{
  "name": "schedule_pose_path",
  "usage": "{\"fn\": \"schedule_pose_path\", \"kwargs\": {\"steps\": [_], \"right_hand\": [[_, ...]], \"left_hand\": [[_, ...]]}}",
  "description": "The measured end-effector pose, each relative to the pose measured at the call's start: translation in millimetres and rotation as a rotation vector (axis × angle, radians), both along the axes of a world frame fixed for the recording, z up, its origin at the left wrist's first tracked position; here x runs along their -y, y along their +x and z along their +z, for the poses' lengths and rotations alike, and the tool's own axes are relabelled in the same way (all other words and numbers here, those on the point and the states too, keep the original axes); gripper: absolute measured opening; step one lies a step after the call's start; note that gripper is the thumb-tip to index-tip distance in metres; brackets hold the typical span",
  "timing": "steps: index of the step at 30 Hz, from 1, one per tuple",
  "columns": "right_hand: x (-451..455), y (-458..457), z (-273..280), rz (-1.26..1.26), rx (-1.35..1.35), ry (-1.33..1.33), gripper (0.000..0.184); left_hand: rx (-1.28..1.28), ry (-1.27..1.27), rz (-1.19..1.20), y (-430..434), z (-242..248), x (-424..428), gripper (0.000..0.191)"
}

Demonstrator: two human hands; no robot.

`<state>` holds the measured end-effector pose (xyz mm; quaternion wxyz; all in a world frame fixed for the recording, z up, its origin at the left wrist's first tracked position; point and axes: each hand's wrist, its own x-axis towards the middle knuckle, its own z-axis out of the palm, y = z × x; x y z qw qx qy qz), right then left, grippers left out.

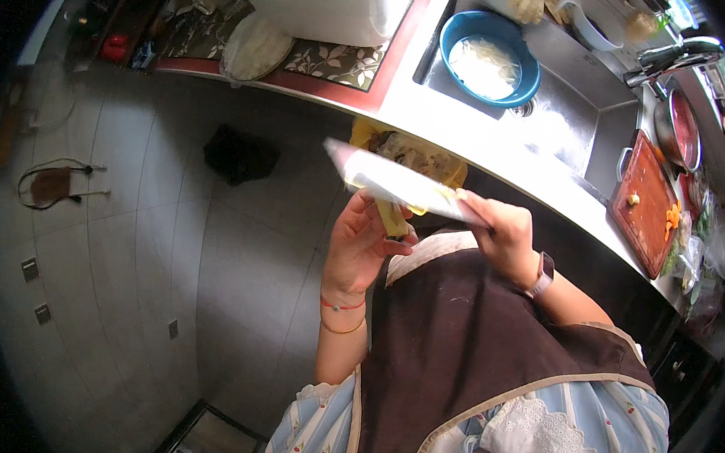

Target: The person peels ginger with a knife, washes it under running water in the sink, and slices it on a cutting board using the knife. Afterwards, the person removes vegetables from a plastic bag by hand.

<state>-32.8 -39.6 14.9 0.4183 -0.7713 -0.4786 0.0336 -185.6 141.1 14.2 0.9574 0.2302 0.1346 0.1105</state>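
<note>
In front of my dark apron, my right hand (pixel 504 234) grips a wide blade (pixel 402 180), which looks like a kitchen cleaver; its handle is hidden in the fist. The blade is blurred and reaches left across the top of my left hand (pixel 365 239). Held between the left fingers is a pale yellow piece of food (pixel 391 219), just under the blade; its kind cannot be told. Yellow bits cling to the blade's lower edge. Behind the blade, below the counter edge, a yellow bag (pixel 456 171) holds scraps.
A blue basin (pixel 529 90) with pale shreds in water stands in the steel sink (pixel 565 123). A reddish-brown cutting board (pixel 641 206) bears orange pieces, with a metal bowl (pixel 676 130) beyond it. A white container (pixel 325 15) stands on the counter, left of the sink.
</note>
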Motion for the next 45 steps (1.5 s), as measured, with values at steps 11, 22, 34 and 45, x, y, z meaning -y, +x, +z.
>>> {"fn": "schedule_pose_path", "kwargs": {"steps": [11, 22, 34, 45], "right_hand": [[0.8, -7.5, 52.1, 0.213, 0.546, -0.016, 0.033], [-2.4, -1.3, 38.9, 0.234, 0.570, -0.035, 0.031], [-1.3, 21.1, -37.9, 0.029, 0.270, -0.317, 0.026], [-2.8, 35.0, -70.6, 0.011, 0.518, -0.645, 0.033]], "left_hand": [[-0.136, 0.243, -0.019, 17.9, 17.8, 0.3, 0.053], [-0.315, 0.263, -0.054, 11.2, 29.2, 6.1, 0.047], [-0.168, -0.034, -0.184, -17.8, 11.6, 1.1, 0.046], [-0.297, 0.389, -0.095, 2.5, -13.3, -7.5, 0.033]]}}
